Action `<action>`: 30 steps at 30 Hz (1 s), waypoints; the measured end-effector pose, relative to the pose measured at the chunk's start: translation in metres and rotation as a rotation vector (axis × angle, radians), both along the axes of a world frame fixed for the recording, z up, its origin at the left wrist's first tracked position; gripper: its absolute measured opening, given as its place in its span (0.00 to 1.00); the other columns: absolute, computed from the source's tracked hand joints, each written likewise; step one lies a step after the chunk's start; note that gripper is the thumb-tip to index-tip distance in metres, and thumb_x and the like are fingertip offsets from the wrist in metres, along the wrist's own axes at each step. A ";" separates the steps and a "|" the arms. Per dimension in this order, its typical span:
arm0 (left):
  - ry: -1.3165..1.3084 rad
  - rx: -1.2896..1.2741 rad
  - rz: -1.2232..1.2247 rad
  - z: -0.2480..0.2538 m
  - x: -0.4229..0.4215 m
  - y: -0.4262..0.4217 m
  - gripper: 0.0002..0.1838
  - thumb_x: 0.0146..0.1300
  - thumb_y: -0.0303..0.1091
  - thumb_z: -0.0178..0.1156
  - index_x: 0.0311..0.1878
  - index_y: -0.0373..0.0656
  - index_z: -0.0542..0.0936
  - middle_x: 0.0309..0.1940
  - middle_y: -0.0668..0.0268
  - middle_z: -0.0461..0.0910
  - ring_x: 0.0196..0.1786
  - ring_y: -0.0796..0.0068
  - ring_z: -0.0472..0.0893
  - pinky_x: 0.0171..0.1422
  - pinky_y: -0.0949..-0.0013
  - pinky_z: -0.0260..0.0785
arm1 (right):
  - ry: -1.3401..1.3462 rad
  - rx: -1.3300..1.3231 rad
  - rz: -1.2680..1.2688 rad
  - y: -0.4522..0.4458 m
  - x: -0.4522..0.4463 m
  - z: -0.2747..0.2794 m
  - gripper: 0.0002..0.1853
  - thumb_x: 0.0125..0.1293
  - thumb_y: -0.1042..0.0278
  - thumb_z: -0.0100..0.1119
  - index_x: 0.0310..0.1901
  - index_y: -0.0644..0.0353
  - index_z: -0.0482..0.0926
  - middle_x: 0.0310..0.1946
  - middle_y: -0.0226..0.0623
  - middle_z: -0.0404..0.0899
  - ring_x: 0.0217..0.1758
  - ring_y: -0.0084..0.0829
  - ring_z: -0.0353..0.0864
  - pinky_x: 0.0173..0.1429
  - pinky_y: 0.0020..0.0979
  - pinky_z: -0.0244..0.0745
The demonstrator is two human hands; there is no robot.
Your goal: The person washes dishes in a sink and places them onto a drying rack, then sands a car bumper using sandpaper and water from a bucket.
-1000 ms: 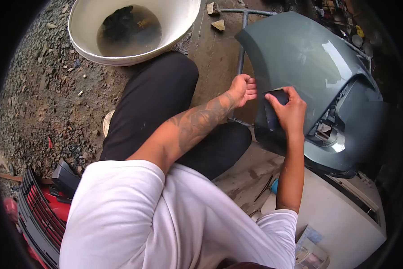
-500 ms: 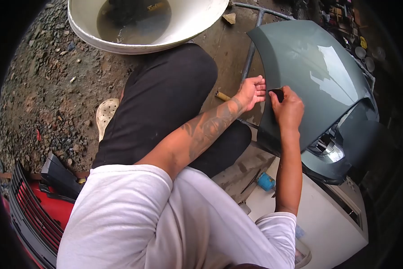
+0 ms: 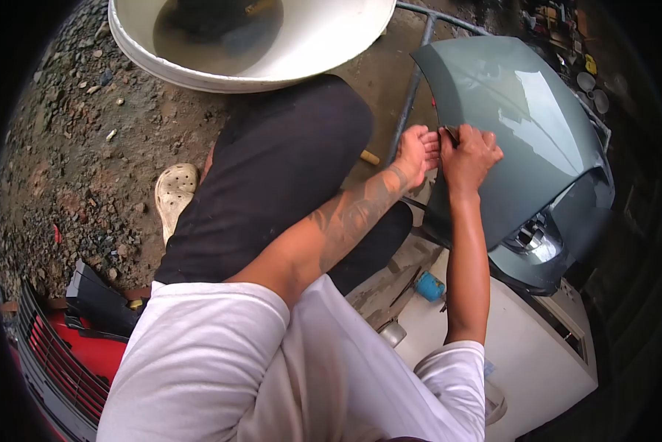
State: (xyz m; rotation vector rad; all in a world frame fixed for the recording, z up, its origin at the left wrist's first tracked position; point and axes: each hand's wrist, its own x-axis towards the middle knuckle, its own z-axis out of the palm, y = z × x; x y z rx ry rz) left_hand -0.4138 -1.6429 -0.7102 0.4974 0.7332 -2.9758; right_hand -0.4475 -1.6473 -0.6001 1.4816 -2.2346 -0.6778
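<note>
One white bucket point(image 3: 331, 44) stands by the knee point(image 3: 331, 114), a metal frame point(image 3: 445, 18) beside the car panel point(image 3: 519, 132); at the panel's left edge, the right hand point(image 3: 472, 156), knuckles up, pinches a dark pad point(image 3: 452, 135) near the empty, half-curled left hand point(image 3: 418, 155).

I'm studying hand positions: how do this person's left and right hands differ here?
The left hand shows part of its palm, the right hand its back. The left hand holds nothing visible; the right hand pinches a dark pad. The left forearm is tattooed; the right forearm shows no tattoo. Both hands are bare, near the edge of the grey-green panel.
</note>
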 end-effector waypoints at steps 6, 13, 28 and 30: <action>-0.010 -0.009 -0.043 -0.005 -0.001 -0.006 0.18 0.64 0.47 0.45 0.42 0.43 0.75 0.35 0.65 0.76 0.38 0.68 0.74 0.48 0.63 0.66 | -0.034 0.076 -0.094 0.017 0.010 0.019 0.10 0.47 0.60 0.69 0.26 0.50 0.76 0.26 0.26 0.76 0.40 0.34 0.72 0.47 0.42 0.58; 0.025 -0.131 -0.002 -0.003 0.000 -0.002 0.17 0.71 0.44 0.44 0.47 0.42 0.75 0.44 0.62 0.78 0.47 0.65 0.76 0.54 0.60 0.67 | -0.042 -0.020 0.031 -0.005 -0.006 -0.004 0.10 0.47 0.60 0.69 0.26 0.50 0.77 0.28 0.27 0.76 0.42 0.34 0.71 0.47 0.41 0.58; 0.013 -0.156 -0.025 -0.002 0.001 -0.006 0.17 0.71 0.47 0.44 0.43 0.45 0.75 0.35 0.63 0.78 0.39 0.67 0.77 0.48 0.60 0.69 | -0.033 -0.048 0.043 -0.021 -0.018 -0.022 0.07 0.48 0.64 0.67 0.25 0.50 0.76 0.27 0.27 0.77 0.40 0.36 0.72 0.46 0.42 0.58; -0.021 -0.175 -0.029 0.004 0.004 -0.013 0.15 0.71 0.44 0.44 0.42 0.46 0.75 0.33 0.65 0.78 0.36 0.68 0.77 0.44 0.61 0.69 | -0.042 -0.035 0.026 -0.017 -0.018 -0.018 0.08 0.49 0.63 0.68 0.25 0.52 0.77 0.27 0.27 0.79 0.39 0.36 0.73 0.46 0.41 0.58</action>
